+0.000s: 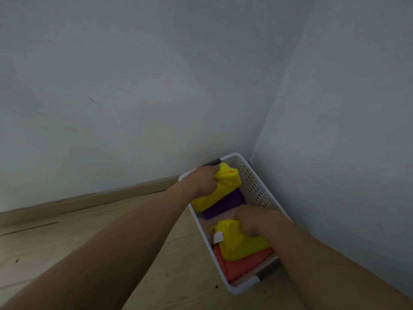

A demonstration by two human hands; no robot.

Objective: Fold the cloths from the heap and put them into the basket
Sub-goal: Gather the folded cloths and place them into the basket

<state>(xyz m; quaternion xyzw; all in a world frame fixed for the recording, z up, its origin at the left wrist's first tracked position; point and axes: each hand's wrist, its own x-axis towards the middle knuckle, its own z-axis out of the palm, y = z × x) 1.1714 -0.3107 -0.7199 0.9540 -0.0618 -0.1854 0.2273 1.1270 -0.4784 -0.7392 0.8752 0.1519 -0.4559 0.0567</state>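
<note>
We are at the placing step, with both hands down inside the white basket [254, 182], which sits on the floor in the corner of the room. To do this well, we should lay each folded piece flat on the stack under it, keep the folds pinned until the cloth rests, and only then loosen our fingers, so nothing springs open.

Our left hand [204, 181] is closed around the upper edge of a yellow cloth [220, 193] at the far end of the basket; that cloth hangs below and to the right of the hand and lies on a purple cloth [225, 205] just under it. Our right hand [252, 221] is clenched on a second yellow cloth [239, 242] at the near end, the cloth bunched beneath the hand and spreading toward us, its small white label [218, 237] showing to the left of the hand. Under it rests an orange cloth [234, 265]. The heap is out of view.
</note>
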